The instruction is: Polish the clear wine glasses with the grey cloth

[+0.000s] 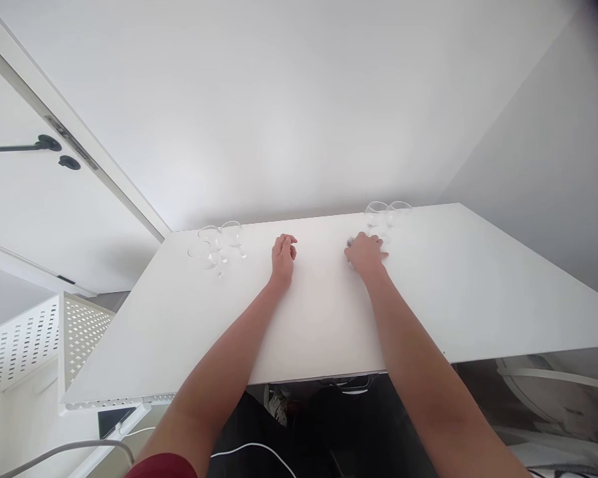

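On the white table (323,312), my right hand (366,253) is closed around what looks like a clear wine glass (349,241). Only a small edge of it shows left of the fingers; the hand hides the rest. Just beyond that hand, two clear stemmed wine glasses (377,214) stand side by side near the back edge. My left hand (283,255) rests at the middle of the table, its fingers loosely bent and the thumb apart, with nothing in it. Three more wine glasses (232,234) form a group to its left.
A white wall (299,119) rises behind the table's back edge. At the left is a white door with a black handle (42,143). A perforated white rack (82,325) stands by the table's left end, and a white cable (254,445) hangs below the front edge.
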`<state>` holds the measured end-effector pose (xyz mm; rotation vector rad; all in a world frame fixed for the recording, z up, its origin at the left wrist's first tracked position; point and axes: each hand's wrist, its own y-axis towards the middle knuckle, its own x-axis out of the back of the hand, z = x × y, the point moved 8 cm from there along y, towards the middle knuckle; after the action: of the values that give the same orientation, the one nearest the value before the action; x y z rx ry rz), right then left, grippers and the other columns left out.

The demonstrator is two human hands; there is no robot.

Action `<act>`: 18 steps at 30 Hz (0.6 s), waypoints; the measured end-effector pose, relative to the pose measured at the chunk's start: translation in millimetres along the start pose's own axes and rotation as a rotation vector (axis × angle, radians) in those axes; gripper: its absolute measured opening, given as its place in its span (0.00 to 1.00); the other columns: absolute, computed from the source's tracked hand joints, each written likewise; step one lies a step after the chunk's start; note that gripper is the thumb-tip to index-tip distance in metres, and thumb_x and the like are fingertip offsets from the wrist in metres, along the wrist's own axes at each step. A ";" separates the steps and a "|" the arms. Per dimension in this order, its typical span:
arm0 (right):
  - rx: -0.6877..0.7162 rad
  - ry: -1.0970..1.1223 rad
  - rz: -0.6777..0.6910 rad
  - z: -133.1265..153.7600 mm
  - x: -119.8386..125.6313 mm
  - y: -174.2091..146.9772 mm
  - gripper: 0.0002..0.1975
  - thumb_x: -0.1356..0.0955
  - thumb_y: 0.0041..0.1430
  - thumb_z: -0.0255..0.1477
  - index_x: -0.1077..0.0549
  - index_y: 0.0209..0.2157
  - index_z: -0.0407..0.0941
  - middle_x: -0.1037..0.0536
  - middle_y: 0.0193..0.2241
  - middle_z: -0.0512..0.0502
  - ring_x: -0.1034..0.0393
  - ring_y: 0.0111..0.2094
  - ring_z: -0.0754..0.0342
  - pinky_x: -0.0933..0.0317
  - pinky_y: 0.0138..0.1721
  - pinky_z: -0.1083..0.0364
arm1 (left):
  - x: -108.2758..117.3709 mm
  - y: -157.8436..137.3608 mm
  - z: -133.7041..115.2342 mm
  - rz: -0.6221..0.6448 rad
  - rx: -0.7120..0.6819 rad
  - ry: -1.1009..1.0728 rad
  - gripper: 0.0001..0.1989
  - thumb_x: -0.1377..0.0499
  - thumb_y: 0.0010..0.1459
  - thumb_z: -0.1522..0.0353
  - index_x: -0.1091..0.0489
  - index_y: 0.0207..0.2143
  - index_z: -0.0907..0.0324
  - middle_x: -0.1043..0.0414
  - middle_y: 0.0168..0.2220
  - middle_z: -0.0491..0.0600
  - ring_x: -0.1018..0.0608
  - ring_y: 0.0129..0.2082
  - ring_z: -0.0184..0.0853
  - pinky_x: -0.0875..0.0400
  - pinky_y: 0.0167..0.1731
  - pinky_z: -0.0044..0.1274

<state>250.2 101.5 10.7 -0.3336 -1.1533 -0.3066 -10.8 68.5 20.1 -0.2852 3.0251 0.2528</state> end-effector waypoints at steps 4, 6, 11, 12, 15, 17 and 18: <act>-0.002 0.044 -0.125 2.3 18.5 -10.9 0.12 0.32 0.56 0.27 0.29 0.43 0.42 0.32 0.47 0.32 0.34 0.49 0.38 0.36 0.40 0.46 | -5.1 -1.0 1.2 0.061 0.055 -0.061 0.14 0.47 0.66 0.66 0.41 0.26 0.57 0.48 0.24 0.43 0.44 0.22 0.27 0.49 0.23 0.22; 0.067 0.067 -0.177 11.4 25.1 -16.5 0.08 0.33 0.56 0.25 0.29 0.39 0.43 0.31 0.43 0.35 0.32 0.39 0.44 0.39 0.34 0.50 | -7.0 -1.3 1.5 0.083 0.079 -0.089 0.15 0.45 0.64 0.66 0.44 0.25 0.57 0.52 0.24 0.42 0.48 0.21 0.26 0.53 0.21 0.22; 0.452 0.166 -0.247 63.2 22.8 -43.1 0.10 0.35 0.55 0.20 0.28 0.39 0.45 0.28 0.39 0.42 0.35 0.31 0.51 0.46 0.31 0.54 | -6.2 -1.2 3.9 0.075 0.124 -0.135 0.13 0.45 0.61 0.66 0.43 0.24 0.57 0.55 0.23 0.41 0.51 0.20 0.25 0.57 0.20 0.22; 0.535 0.200 -0.251 75.0 20.5 -52.0 0.14 0.35 0.55 0.20 0.27 0.42 0.46 0.28 0.41 0.42 0.35 0.32 0.51 0.47 0.31 0.54 | -5.0 -1.1 5.2 0.064 0.132 -0.145 0.13 0.45 0.61 0.66 0.43 0.24 0.57 0.55 0.23 0.41 0.50 0.20 0.25 0.57 0.20 0.22; 0.751 0.272 -0.199 108.6 12.3 -83.3 0.22 0.36 0.57 0.21 0.29 0.53 0.47 0.26 0.46 0.41 0.32 0.34 0.50 0.46 0.32 0.54 | -0.6 -0.1 9.4 0.021 0.131 -0.150 0.13 0.46 0.63 0.66 0.41 0.25 0.57 0.53 0.22 0.42 0.48 0.19 0.26 0.53 0.20 0.22; 0.907 0.296 -0.119 133.8 8.0 -108.3 0.26 0.35 0.59 0.24 0.30 0.59 0.49 0.25 0.48 0.41 0.30 0.38 0.48 0.45 0.34 0.54 | 4.0 2.8 8.3 -0.024 0.075 -0.101 0.15 0.46 0.65 0.65 0.40 0.25 0.58 0.48 0.23 0.43 0.41 0.21 0.27 0.45 0.21 0.22; 0.981 0.306 -0.080 147.2 7.1 -120.5 0.27 0.35 0.59 0.24 0.31 0.61 0.51 0.25 0.48 0.42 0.30 0.39 0.47 0.45 0.35 0.53 | 5.4 5.1 5.6 -0.037 0.025 -0.053 0.15 0.46 0.67 0.64 0.37 0.26 0.58 0.43 0.25 0.45 0.35 0.24 0.29 0.39 0.23 0.23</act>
<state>81.4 51.7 83.2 0.6045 -0.8929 0.1563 -16.6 73.5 14.9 -0.3271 2.9649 0.2158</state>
